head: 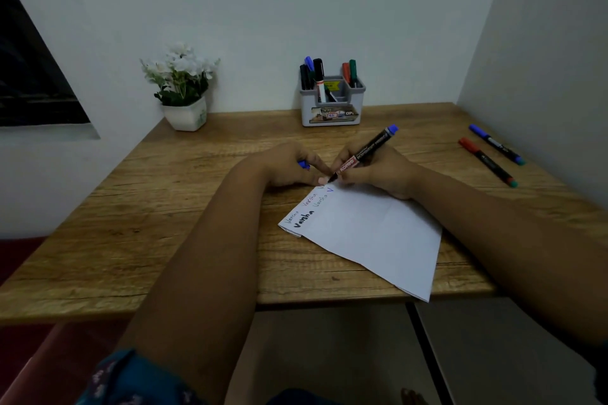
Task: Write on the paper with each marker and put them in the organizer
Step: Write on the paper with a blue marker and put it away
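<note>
A wooden table point(197, 240) with a pale oak grain fills a corner of plain white walls point(296, 10), with a dark window point(29, 76) on the left. On the near middle of the table lies a white sheet of paper point(371, 233), turned at an angle, with handwritten words along its far left edge. The right hand point(375, 171) grips a blue marker point(365, 151), tip on the paper's far corner. The left hand point(289, 164) presses a fingertip on that corner and curls around a blue cap point(304, 165). At the far middle, against the wall, stands a grey organizer point(332, 108) holding several markers upright. A red marker point(487, 161) and another blue marker point(495, 144) lie side by side at the far right. A white flower pot point(186, 113) sits far left.
</note>
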